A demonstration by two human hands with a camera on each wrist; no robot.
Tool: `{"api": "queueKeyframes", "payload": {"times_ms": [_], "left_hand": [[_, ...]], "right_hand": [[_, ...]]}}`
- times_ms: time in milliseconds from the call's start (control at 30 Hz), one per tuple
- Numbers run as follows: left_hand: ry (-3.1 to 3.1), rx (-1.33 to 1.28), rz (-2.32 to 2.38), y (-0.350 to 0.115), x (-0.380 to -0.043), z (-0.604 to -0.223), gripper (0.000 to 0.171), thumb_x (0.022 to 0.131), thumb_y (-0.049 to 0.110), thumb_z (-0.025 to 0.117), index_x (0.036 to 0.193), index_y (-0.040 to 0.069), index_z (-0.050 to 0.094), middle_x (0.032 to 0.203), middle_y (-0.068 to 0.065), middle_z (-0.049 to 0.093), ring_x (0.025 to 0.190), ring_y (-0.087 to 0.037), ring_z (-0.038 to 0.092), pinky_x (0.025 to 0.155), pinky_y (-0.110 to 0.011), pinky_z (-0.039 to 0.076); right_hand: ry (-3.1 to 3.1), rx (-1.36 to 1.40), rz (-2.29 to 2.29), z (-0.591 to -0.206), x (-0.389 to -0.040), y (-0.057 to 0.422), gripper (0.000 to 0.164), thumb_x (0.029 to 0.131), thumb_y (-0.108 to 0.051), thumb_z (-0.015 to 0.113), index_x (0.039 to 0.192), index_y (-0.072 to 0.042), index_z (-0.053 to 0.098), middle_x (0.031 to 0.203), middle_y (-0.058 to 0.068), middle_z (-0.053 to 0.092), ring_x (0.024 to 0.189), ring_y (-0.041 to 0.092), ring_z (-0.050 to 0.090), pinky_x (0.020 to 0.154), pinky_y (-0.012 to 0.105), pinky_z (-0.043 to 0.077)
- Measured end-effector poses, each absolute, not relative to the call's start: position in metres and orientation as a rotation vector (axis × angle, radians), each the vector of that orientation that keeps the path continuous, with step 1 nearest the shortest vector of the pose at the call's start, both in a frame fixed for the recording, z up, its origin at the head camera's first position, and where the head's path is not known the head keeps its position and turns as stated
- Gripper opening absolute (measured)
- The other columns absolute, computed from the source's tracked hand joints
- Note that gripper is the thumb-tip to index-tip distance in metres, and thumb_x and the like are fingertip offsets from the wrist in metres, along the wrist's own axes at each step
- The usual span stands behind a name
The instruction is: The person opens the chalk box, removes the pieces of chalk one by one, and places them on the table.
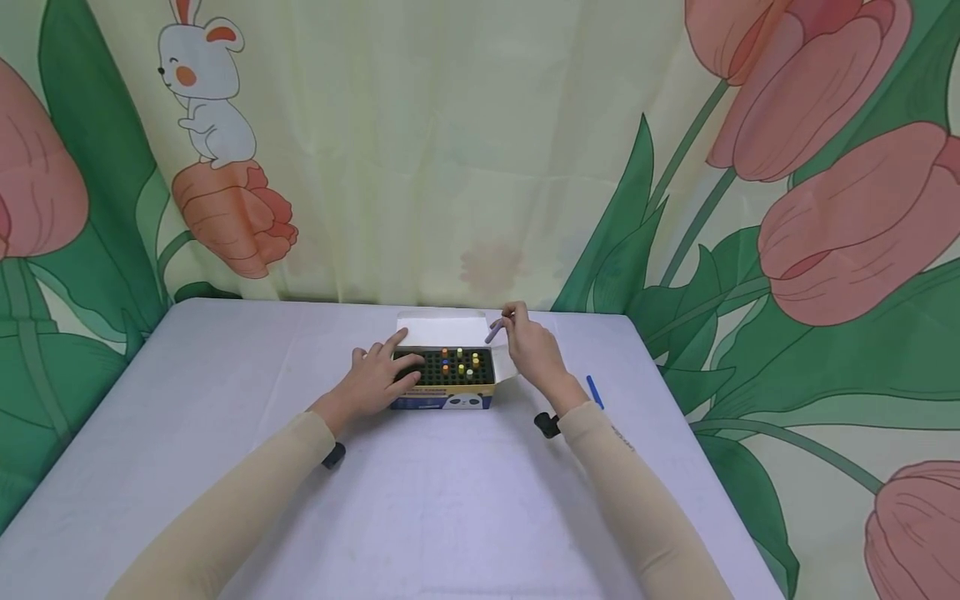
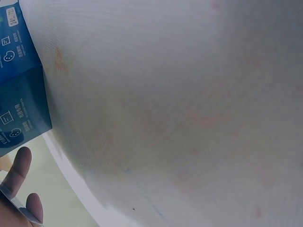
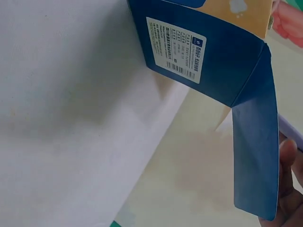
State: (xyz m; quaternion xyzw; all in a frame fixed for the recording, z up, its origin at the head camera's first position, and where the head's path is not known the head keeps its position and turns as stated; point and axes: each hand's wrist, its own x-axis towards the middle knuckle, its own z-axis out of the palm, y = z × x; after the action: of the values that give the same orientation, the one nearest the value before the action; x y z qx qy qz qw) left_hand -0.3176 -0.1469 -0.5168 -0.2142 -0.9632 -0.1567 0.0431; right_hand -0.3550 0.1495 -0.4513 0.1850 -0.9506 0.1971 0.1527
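Observation:
A blue and yellow cardboard box [image 1: 450, 402] with a panda face stands with its white lid raised behind it. Inside is a black holder [image 1: 432, 372] full of holes, where several markers [image 1: 460, 354] stand with orange, yellow, white and blue ends up. My left hand [image 1: 367, 382] rests with spread fingers over the holder's left part. In the right wrist view the purple marker [image 3: 291, 130] shows behind the box's side flap [image 3: 255, 156]. My right hand [image 1: 534, 350] pinches that marker, tilted, above the box's back right corner; its far end is partly hidden by fingers.
A blue marker [image 1: 595, 392] lies on the white-covered table [image 1: 420, 517], right of the right forearm. Black wrist devices show at the left wrist [image 1: 334, 456] and the right wrist [image 1: 547, 425]. A curtain [image 1: 420, 167] with printed tulips hangs behind the table.

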Motion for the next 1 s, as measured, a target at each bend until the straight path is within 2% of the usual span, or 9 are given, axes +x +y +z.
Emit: {"api": "queueKeyframes", "payload": {"times_ms": [67, 167, 300, 400, 600, 1000], "left_hand": [[-2.946, -0.655, -0.481, -0.147, -0.317, -0.516, 0.049, 0.108, 0.053, 0.042, 0.144, 0.026, 0.062, 0.171, -0.017, 0.019, 0.127, -0.044, 0.053, 0.096, -0.07, 0.034], [-2.947, -0.654, -0.485, -0.148, -0.317, -0.516, 0.049, 0.108, 0.053, 0.042, 0.145, 0.026, 0.062, 0.171, -0.017, 0.019, 0.128, -0.044, 0.052, 0.097, -0.07, 0.034], [-2.95, -0.652, -0.487, -0.148, -0.317, -0.516, 0.05, 0.108, 0.053, 0.042, 0.145, 0.026, 0.062, 0.171, -0.017, 0.019, 0.129, -0.044, 0.051, 0.097, -0.069, 0.034], [-2.947, -0.652, -0.49, -0.149, -0.317, -0.516, 0.05, 0.108, 0.053, 0.042, 0.145, 0.026, 0.062, 0.171, -0.017, 0.02, 0.129, -0.044, 0.051, 0.097, -0.069, 0.034], [-2.951, -0.65, -0.496, -0.151, -0.317, -0.52, 0.051, 0.108, 0.054, 0.041, 0.145, 0.026, 0.061, 0.172, -0.016, 0.019, 0.13, -0.044, 0.051, 0.097, -0.068, 0.034], [-2.938, -0.655, -0.506, -0.149, -0.319, -0.521, 0.053, 0.108, 0.057, 0.039, 0.145, 0.027, 0.062, 0.172, -0.015, 0.018, 0.13, -0.043, 0.051, 0.097, -0.068, 0.034]], "right_hand": [[-2.71, 0.528, 0.622, -0.452, -0.356, 0.151, 0.023, 0.114, -0.023, 0.038, 0.129, -0.009, 0.048, 0.086, 0.012, 0.074, 0.052, 0.021, 0.053, 0.051, 0.034, 0.039], [-2.667, 0.551, 0.745, -0.452, -0.358, 0.152, 0.022, 0.113, -0.021, 0.041, 0.128, -0.007, 0.049, 0.106, 0.014, 0.077, 0.07, 0.024, 0.067, 0.062, 0.037, 0.051], [-2.576, 0.562, 0.985, -0.451, -0.359, 0.152, 0.019, 0.111, -0.018, 0.048, 0.123, -0.005, 0.054, 0.107, 0.011, 0.076, 0.094, 0.025, 0.074, 0.082, 0.041, 0.058], [-2.507, 0.518, 1.226, -0.45, -0.36, 0.153, 0.018, 0.109, -0.018, 0.053, 0.12, -0.004, 0.059, 0.105, 0.011, 0.076, 0.094, 0.024, 0.073, 0.083, 0.037, 0.059], [-2.354, 0.399, 1.711, -0.445, -0.361, 0.158, 0.022, 0.105, -0.017, 0.062, 0.119, 0.0, 0.068, 0.111, 0.018, 0.075, 0.092, 0.021, 0.074, 0.076, 0.03, 0.061], [-2.301, 0.265, 1.872, -0.443, -0.365, 0.182, 0.03, 0.1, -0.026, 0.071, 0.12, -0.004, 0.074, 0.113, 0.016, 0.074, 0.092, 0.014, 0.073, 0.077, 0.03, 0.061]]}}
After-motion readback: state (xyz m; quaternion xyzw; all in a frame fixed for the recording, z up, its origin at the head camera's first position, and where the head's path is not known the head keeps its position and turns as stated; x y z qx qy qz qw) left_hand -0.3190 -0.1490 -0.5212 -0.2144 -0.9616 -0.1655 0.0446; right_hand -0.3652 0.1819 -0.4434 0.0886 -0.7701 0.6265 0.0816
